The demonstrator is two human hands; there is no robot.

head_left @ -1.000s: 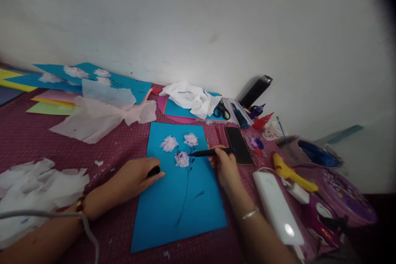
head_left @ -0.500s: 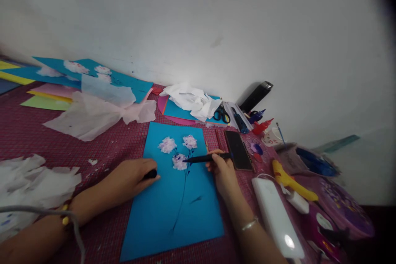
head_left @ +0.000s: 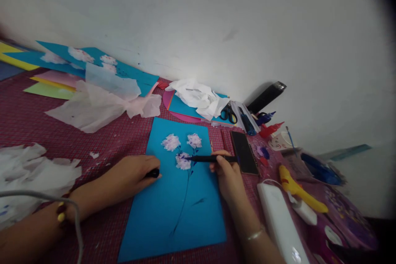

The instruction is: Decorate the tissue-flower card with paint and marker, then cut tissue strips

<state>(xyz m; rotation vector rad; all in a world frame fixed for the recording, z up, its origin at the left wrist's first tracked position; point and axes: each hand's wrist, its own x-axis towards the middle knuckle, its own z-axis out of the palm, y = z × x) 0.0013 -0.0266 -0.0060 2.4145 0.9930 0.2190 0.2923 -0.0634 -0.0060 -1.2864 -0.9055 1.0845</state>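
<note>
A blue sheet of paper (head_left: 161,214) lies in front of me, with a drawn stem, small dark leaves and three pale tissue-paper flowers (head_left: 170,142) on it. My right hand (head_left: 227,169) grips a black marker (head_left: 204,159), whose tip meets or nearly meets the lowest flower (head_left: 183,161). Purple marks show on that flower. At the sheet's left edge rests my left hand (head_left: 139,175), closed around a short black piece that looks like the marker's cap (head_left: 153,173).
Crumpled white tissue (head_left: 34,169) lies at left, thin tissue sheets (head_left: 93,107) behind it. Beyond the blue sheet are more tissue (head_left: 198,97) and scissors (head_left: 229,114). A phone (head_left: 244,152), a white power strip (head_left: 280,220) and a yellow glue gun (head_left: 300,189) lie at right. A grey cable (head_left: 43,196) crosses my left forearm.
The view has shifted slightly, moving most of the scene a little to the right. The marker's tip stays at the lowest flower, and both hands keep their hold.
</note>
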